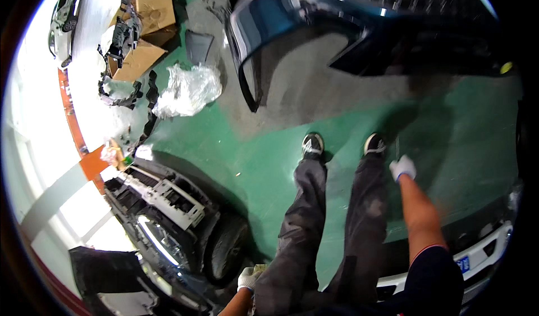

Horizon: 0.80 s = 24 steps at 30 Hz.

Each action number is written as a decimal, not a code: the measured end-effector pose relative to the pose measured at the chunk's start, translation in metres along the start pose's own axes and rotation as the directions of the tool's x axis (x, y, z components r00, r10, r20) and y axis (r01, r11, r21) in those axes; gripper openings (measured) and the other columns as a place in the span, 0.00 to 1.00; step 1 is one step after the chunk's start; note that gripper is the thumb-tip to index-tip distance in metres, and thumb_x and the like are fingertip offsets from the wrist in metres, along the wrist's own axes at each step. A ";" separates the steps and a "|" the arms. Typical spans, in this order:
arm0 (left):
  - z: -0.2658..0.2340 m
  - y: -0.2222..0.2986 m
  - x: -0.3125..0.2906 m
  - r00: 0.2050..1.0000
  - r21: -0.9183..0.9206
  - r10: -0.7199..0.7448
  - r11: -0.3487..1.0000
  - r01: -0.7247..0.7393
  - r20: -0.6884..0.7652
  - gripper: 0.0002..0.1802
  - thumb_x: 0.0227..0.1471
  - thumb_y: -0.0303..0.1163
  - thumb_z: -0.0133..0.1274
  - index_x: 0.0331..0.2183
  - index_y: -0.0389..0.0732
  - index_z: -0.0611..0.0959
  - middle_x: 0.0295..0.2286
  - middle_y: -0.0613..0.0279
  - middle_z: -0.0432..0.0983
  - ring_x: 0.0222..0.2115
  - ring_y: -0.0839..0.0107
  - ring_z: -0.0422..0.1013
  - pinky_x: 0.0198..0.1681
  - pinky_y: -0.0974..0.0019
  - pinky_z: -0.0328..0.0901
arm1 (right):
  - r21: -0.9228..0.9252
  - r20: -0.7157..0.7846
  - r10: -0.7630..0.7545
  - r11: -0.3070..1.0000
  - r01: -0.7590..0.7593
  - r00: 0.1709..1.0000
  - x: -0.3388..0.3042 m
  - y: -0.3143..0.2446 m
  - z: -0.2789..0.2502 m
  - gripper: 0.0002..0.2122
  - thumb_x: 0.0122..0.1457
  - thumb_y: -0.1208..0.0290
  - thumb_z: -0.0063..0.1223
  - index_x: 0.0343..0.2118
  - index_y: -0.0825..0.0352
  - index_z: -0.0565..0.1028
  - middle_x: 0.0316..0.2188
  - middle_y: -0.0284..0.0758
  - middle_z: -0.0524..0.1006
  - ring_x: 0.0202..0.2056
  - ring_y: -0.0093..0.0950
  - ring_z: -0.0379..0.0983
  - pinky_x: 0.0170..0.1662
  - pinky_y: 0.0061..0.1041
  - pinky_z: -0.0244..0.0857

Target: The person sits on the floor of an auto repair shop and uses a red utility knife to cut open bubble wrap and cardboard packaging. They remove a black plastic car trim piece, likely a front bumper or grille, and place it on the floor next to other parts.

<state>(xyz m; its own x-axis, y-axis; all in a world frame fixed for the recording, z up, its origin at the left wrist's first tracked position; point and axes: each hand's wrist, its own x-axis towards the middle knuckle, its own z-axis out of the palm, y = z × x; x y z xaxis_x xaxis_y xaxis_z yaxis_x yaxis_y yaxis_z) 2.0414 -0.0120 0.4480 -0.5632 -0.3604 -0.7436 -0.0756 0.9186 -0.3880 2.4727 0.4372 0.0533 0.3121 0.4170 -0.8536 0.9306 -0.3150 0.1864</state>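
My right hand [403, 168], in a white glove, hangs beside my right leg with its fingers closed. From it a thin, pale tool shaft [397, 147] points away over the green floor; its handle is hidden in the glove. Low in the view, my left hand [247, 279], also gloved, is closed next to my left thigh. A small yellowish-tan piece [259, 268] shows at its fingers, too little of it to name. Ahead of my shoes stands a dark blue car bumper [264, 26] with a black lower part, resting on a grey mat [303, 97].
At lower left is a car's stripped front end with a headlight [160, 240] and a tyre [227, 251]. Crumpled clear plastic [191, 91], a cardboard box [154, 7] and black trim parts [123, 38] lie at far left. A white bumper [494, 248] is at lower right.
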 end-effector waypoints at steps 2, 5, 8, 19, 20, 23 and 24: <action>0.005 -0.006 -0.009 0.998 0.134 0.025 0.991 -0.018 -0.049 0.27 0.48 0.48 0.72 0.45 0.40 0.89 0.41 0.53 0.88 0.44 0.60 0.83 0.50 0.60 0.74 | 0.020 0.028 -0.036 0.999 0.035 0.999 -0.054 0.020 -0.007 0.25 0.54 0.53 0.59 0.46 0.70 0.81 0.48 0.55 0.82 0.52 0.52 0.79 0.56 0.46 0.73; 0.000 0.000 -0.041 0.984 0.195 0.126 0.976 -0.100 -0.125 0.26 0.46 0.52 0.72 0.40 0.41 0.92 0.37 0.53 0.88 0.40 0.58 0.84 0.48 0.58 0.75 | -0.009 0.078 -0.003 1.000 0.003 0.997 -0.143 0.037 -0.040 0.25 0.53 0.52 0.58 0.45 0.71 0.82 0.49 0.55 0.82 0.53 0.52 0.79 0.58 0.45 0.72; -0.006 -0.018 -0.073 0.986 -0.072 0.054 0.995 -0.066 -0.157 0.23 0.47 0.44 0.73 0.38 0.35 0.90 0.34 0.51 0.88 0.34 0.61 0.83 0.44 0.58 0.75 | -0.083 0.060 -0.070 0.994 0.075 0.996 -0.238 0.039 -0.094 0.26 0.53 0.53 0.59 0.47 0.71 0.81 0.50 0.56 0.81 0.54 0.51 0.78 0.59 0.45 0.71; -0.084 -0.030 0.074 0.987 -0.967 0.085 0.205 -0.151 -0.136 0.19 0.55 0.20 0.60 0.49 0.31 0.78 0.45 0.50 0.81 0.42 0.60 0.80 0.47 0.56 0.77 | -0.005 -0.133 -0.187 0.982 0.188 0.973 -0.356 0.004 -0.174 0.16 0.57 0.63 0.58 0.40 0.72 0.79 0.28 0.46 0.81 0.28 0.39 0.80 0.33 0.40 0.75; -0.107 -0.027 0.092 0.983 -0.987 0.122 0.057 -0.148 -0.140 0.20 0.56 0.17 0.56 0.52 0.32 0.76 0.48 0.50 0.80 0.45 0.57 0.80 0.50 0.54 0.77 | 0.024 -0.081 -0.181 0.983 0.183 0.980 -0.375 -0.021 -0.170 0.14 0.57 0.64 0.59 0.39 0.72 0.78 0.25 0.42 0.79 0.24 0.35 0.78 0.28 0.39 0.72; -0.189 -0.004 0.114 0.950 -0.963 0.167 -0.095 -0.252 -0.265 0.25 0.51 0.14 0.57 0.52 0.32 0.77 0.48 0.52 0.81 0.43 0.63 0.80 0.47 0.62 0.74 | 0.114 -0.107 -0.228 0.964 0.240 0.968 -0.502 -0.134 -0.177 0.23 0.55 0.59 0.59 0.47 0.74 0.79 0.43 0.56 0.83 0.45 0.51 0.82 0.48 0.43 0.75; -0.207 -0.012 0.130 0.929 -0.947 0.196 -0.124 -0.296 -0.316 0.21 0.49 0.17 0.57 0.48 0.32 0.78 0.40 0.54 0.82 0.39 0.65 0.79 0.41 0.62 0.74 | 0.136 -0.147 -0.261 0.950 0.281 0.954 -0.529 -0.156 -0.167 0.22 0.55 0.60 0.60 0.47 0.73 0.80 0.43 0.55 0.83 0.45 0.50 0.82 0.49 0.42 0.75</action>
<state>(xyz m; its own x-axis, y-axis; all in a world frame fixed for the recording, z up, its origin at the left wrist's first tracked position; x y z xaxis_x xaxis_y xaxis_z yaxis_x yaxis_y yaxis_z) 1.7986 -0.0361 0.4693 -0.7974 -0.1036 -0.5945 -0.6034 0.1462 0.7839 2.1942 0.4084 0.5572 0.0829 0.6052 -0.7918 0.9457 -0.2983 -0.1290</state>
